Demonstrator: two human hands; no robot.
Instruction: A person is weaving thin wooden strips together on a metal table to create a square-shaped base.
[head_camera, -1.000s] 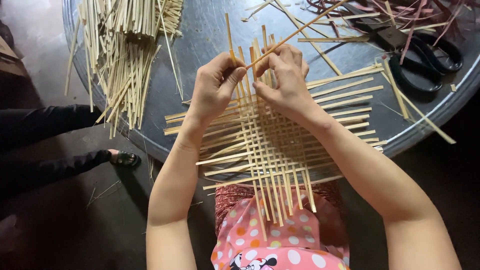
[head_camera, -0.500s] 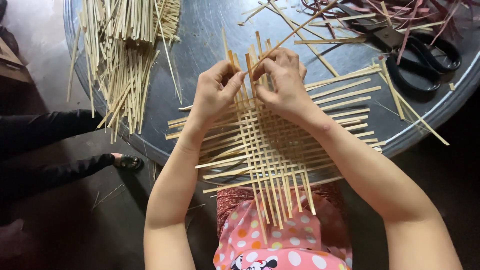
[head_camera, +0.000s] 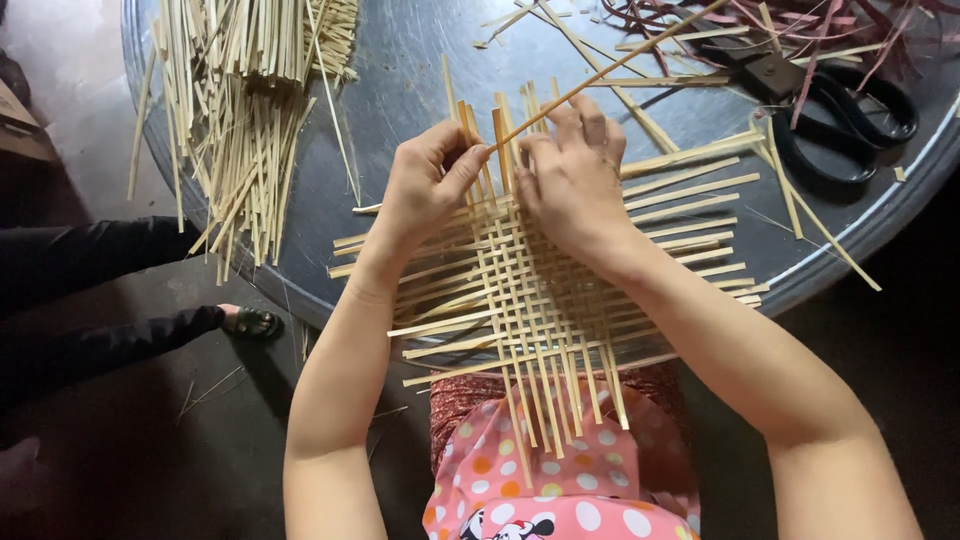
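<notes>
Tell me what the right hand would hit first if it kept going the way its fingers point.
The right hand points away across the table. First it would probably meet the loose bamboo strips lying just past the woven mat; depth is hard to judge.

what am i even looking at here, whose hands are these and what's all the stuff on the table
There is no machine here. The picture comes from a camera worn on a person's head, looking down at that person's own two bare hands. The left hand and the right hand both rest on the far edge of a half-woven mat made of flat, pale strips crossed over and under each other. Their fingers pinch the upright strip ends there, and a long thin stick runs up and away from between the hands.

The mat lies on a round grey metal table and hangs over its near edge above the person's spotted pink clothing. On the table's left is a loose pile of spare strips; at the upper right are black scissors and some reddish strips. At the left, another person's dark-clad legs show.
</notes>
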